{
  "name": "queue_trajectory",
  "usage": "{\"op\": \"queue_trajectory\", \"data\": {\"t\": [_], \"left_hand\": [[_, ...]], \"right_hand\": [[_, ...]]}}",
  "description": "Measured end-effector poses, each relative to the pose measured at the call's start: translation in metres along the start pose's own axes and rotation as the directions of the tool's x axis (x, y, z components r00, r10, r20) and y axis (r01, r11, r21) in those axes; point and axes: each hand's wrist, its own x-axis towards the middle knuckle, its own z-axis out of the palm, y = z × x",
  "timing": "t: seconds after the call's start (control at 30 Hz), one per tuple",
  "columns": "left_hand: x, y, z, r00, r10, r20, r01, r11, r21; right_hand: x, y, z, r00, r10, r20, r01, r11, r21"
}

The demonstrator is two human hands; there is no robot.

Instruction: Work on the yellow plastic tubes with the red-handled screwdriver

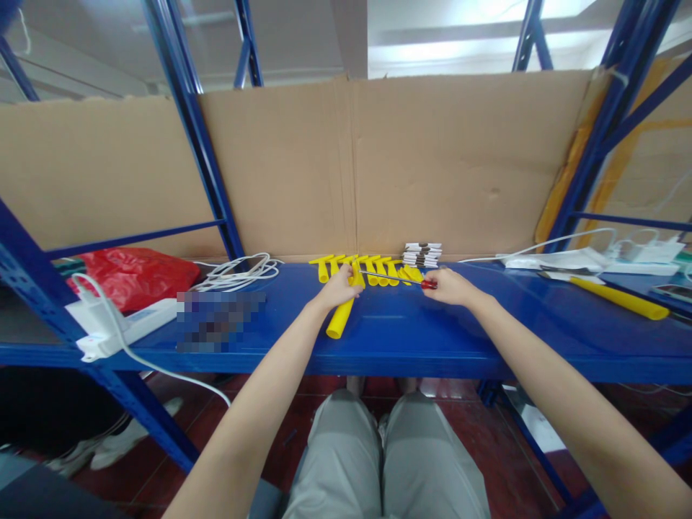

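Observation:
My left hand (340, 287) is closed around a yellow tubular piece (339, 317), whose wide open end points toward me. My right hand (448, 286) grips the red handle of a screwdriver (397, 277). The metal shaft points left, and its tip is by the upper part of the yellow piece at my left fingers; exact contact is too small to tell. Behind my hands, several similar yellow pieces (383, 274) lie in a row on the blue shelf (400, 335). A stack of small white packets (422, 254) sits behind them.
At the left are a red plastic bag (138, 277), coiled white cable (238, 272) and a white power strip (154, 319). A yellow-handled tool (621, 298) lies at the right, near another power strip (638, 268). Cardboard (459, 166) stands behind the shelf between blue posts.

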Motion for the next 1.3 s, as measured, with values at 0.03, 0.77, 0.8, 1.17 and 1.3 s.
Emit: {"op": "queue_trajectory", "data": {"t": [0.03, 0.77, 0.8, 1.17, 1.3], "left_hand": [[0.001, -0.002, 0.0, 1.0, 0.002, 0.001, -0.002, 1.0, 0.0], [-0.006, 0.007, -0.001, 0.998, -0.001, 0.06, -0.002, 0.999, 0.049], [-0.007, 0.01, 0.0, 0.998, -0.009, 0.059, 0.006, 0.998, 0.056], [-0.011, 0.017, 0.004, 0.997, -0.044, 0.057, 0.04, 0.996, 0.074], [-0.01, 0.013, 0.005, 0.999, 0.0, 0.047, -0.004, 0.997, 0.076]], "right_hand": [[-0.001, 0.0, -0.001, 1.0, 0.005, -0.001, -0.005, 1.0, 0.002], [-0.001, 0.004, 0.0, 0.994, -0.028, -0.102, 0.026, 0.999, -0.024], [-0.001, 0.004, 0.0, 0.995, -0.038, -0.095, 0.037, 0.999, -0.015], [-0.004, 0.009, 0.002, 0.985, -0.057, 0.16, 0.004, 0.948, 0.317], [-0.004, 0.009, -0.003, 0.994, -0.097, 0.051, 0.092, 0.99, 0.105]]}}
